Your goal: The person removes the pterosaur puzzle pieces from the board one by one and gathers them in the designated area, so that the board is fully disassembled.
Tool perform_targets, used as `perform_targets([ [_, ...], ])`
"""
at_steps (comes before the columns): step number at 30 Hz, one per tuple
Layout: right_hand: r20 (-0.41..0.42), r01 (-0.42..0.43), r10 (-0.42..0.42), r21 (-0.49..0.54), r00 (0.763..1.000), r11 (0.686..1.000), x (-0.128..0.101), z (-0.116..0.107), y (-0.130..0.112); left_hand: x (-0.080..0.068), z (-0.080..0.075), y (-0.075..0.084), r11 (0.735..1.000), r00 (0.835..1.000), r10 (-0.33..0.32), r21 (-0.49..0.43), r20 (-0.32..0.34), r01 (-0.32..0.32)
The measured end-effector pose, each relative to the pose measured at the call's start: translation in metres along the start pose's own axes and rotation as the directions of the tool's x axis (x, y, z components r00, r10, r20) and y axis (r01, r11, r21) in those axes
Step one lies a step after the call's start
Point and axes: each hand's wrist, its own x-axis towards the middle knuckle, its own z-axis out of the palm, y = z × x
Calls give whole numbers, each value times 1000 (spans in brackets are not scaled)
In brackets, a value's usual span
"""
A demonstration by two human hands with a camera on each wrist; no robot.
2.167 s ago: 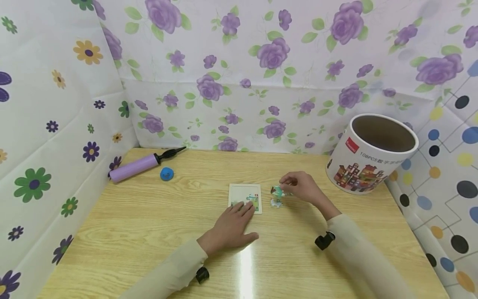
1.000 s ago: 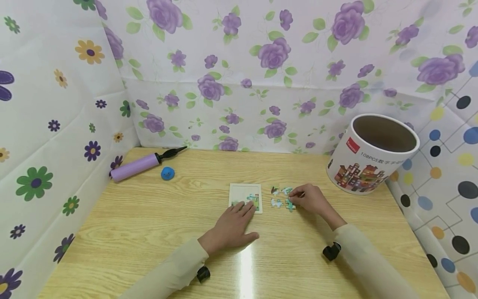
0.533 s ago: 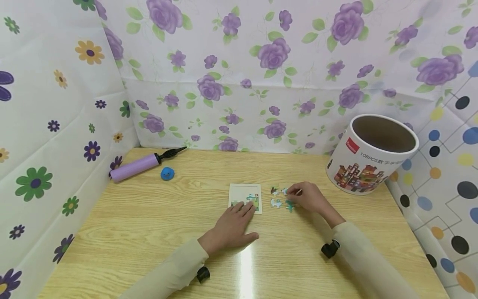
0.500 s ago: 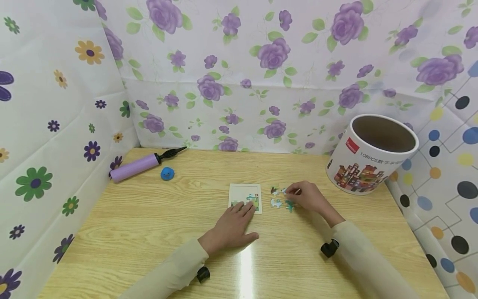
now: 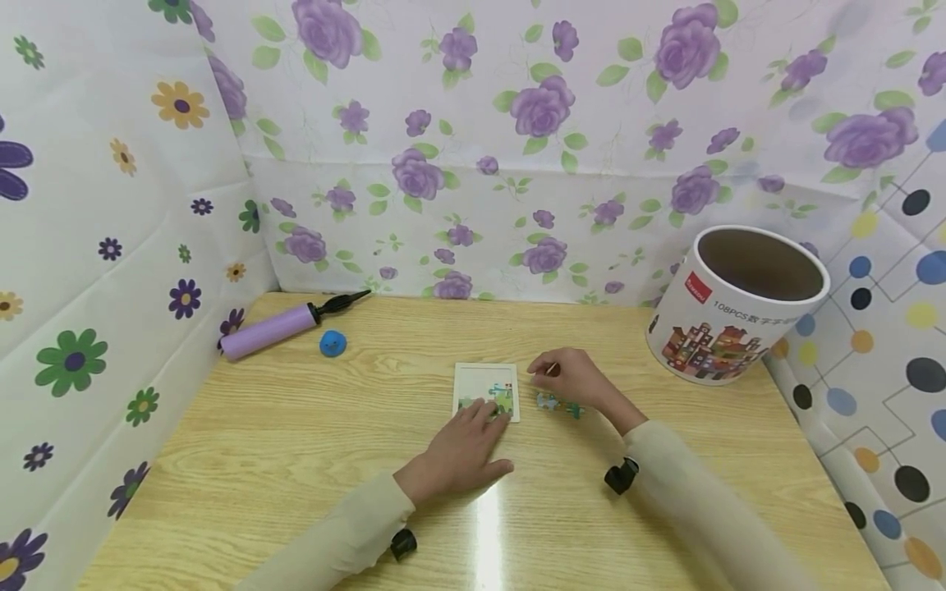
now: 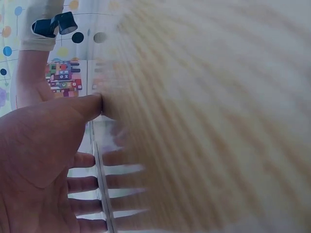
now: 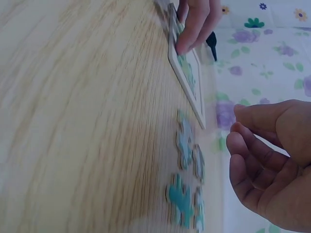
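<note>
A small square puzzle tray [image 5: 472,377] with a pale frame lies mid-table, a green and blue picture filling part of it. The fingers of my left hand [image 5: 464,455] rest on its near part, stretched out. Loosely curled, my right hand [image 5: 572,377] hovers just right of the tray, and nothing shows between thumb and forefinger in the right wrist view. Below it on the table are a light blue puzzle piece [image 5: 547,401] and a teal puzzle piece [image 7: 181,200]. The right wrist view also shows farther puzzle pieces [image 7: 198,162], which the hand hides in the head view.
A lilac hand pump [image 5: 268,332] with a black nozzle lies at the back left, beside a small blue ball-like toy [image 5: 332,343]. A large white bucket [image 5: 727,328] stands at the back right. Patterned cloth [image 5: 473,164] walls in the wooden table [image 5: 332,427].
My right hand moved from the upper left to the right-hand puzzle pieces, which came to lie in a small group, then back left over the farther ones. My left hand stayed on the tray.
</note>
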Motion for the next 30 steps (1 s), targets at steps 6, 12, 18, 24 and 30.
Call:
perform_targets([
  [6,51,21,-22,25,998,999,11,12,-11,-4,1,1,999,1000,-10,40,6,10],
  [12,65,35,-36,20,997,999,20,23,-20,-11,0,4,997,1000,-9,74,30,6],
  [18,50,40,-38,-29,998,999,27,32,-21,-15,2,3,998,1000,-3,62,17,1],
  [24,56,22,-19,-51,998,998,33,37,-19,-14,3,3,999,1000,-9,44,19,8],
  [30,78,44,-39,-59,996,997,36,39,-19,-14,2,3,999,1000,-4,50,21,3],
])
